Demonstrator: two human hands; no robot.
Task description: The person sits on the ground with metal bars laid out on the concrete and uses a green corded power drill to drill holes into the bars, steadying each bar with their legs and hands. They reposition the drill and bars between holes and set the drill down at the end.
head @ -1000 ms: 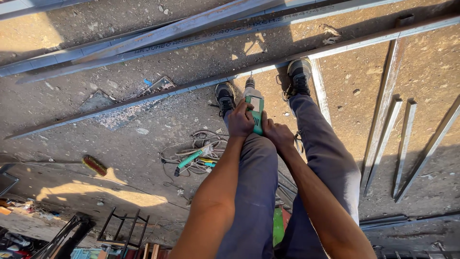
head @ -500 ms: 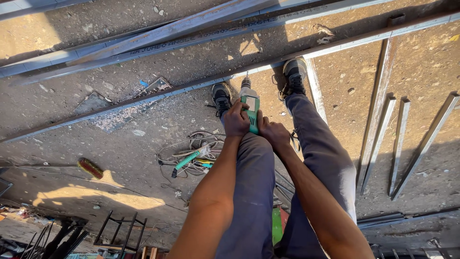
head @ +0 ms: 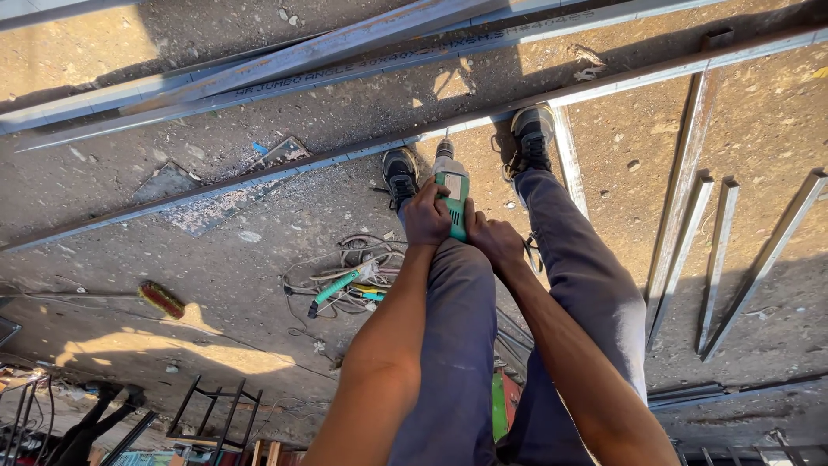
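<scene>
Green electric drill [head: 452, 197] clamped in both fists, left hand [head: 429, 216] and right hand [head: 492, 240], bit down on the long steel angle bar [head: 259, 179] between the shoes. Since a second ago: scarcely shifted; drilling appears under way at the same spot.

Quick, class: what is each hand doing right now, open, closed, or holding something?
Left hand: closed on the green power drill.
Right hand: closed on the same drill, lower on its grip.
</scene>
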